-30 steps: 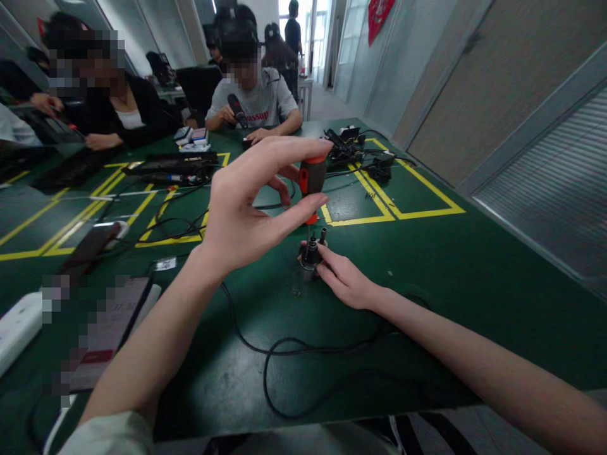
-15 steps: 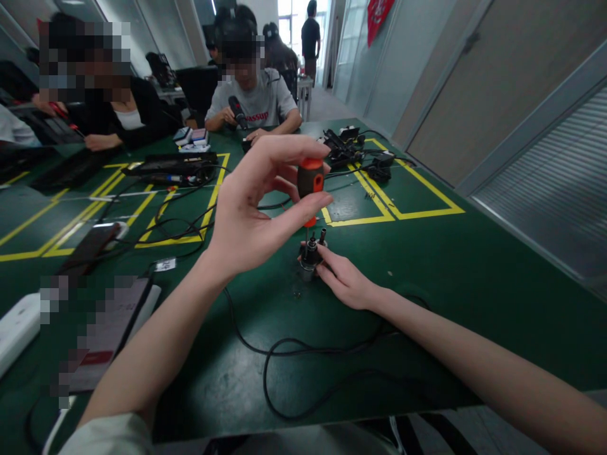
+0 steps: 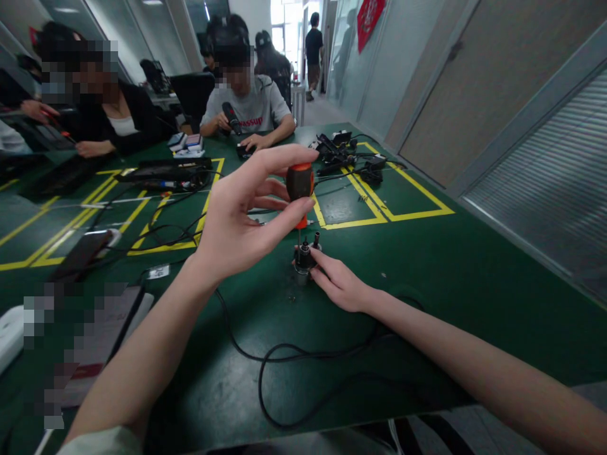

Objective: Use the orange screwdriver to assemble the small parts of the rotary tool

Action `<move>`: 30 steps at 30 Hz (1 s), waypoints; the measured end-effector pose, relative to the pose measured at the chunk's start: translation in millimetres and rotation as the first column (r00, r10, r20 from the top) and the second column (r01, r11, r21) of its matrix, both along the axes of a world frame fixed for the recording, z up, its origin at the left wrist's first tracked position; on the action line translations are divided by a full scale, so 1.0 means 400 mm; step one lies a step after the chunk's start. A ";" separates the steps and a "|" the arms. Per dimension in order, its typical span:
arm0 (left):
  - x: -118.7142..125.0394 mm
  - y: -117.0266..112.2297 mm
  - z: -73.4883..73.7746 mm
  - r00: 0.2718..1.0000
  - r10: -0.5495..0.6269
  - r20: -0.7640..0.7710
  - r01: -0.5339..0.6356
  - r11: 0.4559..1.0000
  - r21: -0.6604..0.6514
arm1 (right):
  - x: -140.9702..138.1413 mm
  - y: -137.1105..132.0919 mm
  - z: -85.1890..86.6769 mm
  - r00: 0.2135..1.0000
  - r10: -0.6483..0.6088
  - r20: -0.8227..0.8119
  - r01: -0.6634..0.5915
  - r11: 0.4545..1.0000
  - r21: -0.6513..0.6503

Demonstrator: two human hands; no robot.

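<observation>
My left hand (image 3: 246,215) is closed round the handle of an orange and black screwdriver (image 3: 300,182), thumb and fingers on its two sides. The shaft points straight down to a small black and silver mechanical part (image 3: 303,262) standing on the green table. Thumb and fingers of my right hand (image 3: 339,278) grip that part from its right side. The screwdriver's tip is at the part's top left; whether it sits in a screw I cannot tell. A few tiny pieces (image 3: 292,298), perhaps screws, lie just in front.
A black cable (image 3: 265,360) loops across the near table (image 3: 203,385). A phone (image 3: 85,253), a covered flat item and a white power strip (image 3: 12,328) lie left. Black adapters and cables (image 3: 336,151) lie behind. Two people sit across the table, one holding a power screwdriver (image 3: 231,118).
The whole view has shifted slightly, so things appear a little further left. My left hand still holds the screwdriver upright; my right hand stays on the part.
</observation>
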State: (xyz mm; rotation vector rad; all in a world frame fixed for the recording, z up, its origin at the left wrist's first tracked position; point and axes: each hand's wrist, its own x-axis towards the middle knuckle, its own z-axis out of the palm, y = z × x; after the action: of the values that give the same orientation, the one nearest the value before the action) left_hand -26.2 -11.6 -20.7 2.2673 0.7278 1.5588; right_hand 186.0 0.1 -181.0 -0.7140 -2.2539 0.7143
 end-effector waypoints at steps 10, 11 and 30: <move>0.001 0.018 -0.014 0.999 -0.005 0.035 0.004 0.999 0.045 | 0.001 0.001 -0.001 1.000 -0.002 -0.011 0.002 1.000 -0.002; 0.003 0.017 -0.014 0.999 -0.015 0.033 0.014 0.999 0.046 | 0.001 0.001 0.000 1.000 0.000 -0.009 0.000 1.000 -0.007; -0.003 0.002 -0.005 0.999 -0.015 -0.051 0.017 0.999 0.039 | -0.010 -0.004 0.011 1.000 0.008 -0.022 -0.008 1.000 0.005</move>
State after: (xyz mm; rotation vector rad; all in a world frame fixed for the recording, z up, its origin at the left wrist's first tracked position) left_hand -27.5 -10.8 -22.6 2.3427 0.6968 1.5263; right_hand 182.1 -1.7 -176.7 -0.6920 -2.2392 0.7162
